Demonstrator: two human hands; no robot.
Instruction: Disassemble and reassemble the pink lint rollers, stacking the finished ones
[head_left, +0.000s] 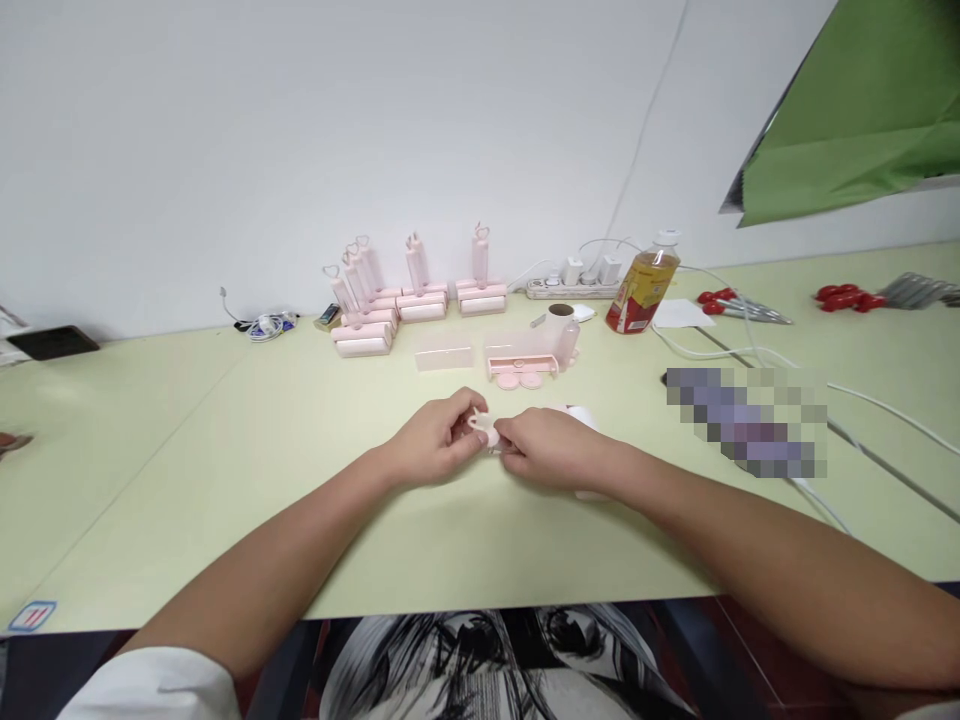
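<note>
Both my hands meet at the middle of the pale green table (225, 450). My left hand (435, 440) and my right hand (551, 448) are both closed in a pinch on a small pale pink plastic part (484, 428) held between them, just above the tabletop. A white piece (583, 415) lies partly hidden behind my right hand. Beyond them lie a pink tray-like part with two round pink discs (519, 372) and a translucent pink cover (444, 355).
Several pink lint rollers with upright handles (409, 295) stand at the back by the wall. An amber bottle (643, 285), a power strip (574, 285), white cables (862, 400), red-handled tools (731, 303) and a green sheet (862, 120) occupy the right side.
</note>
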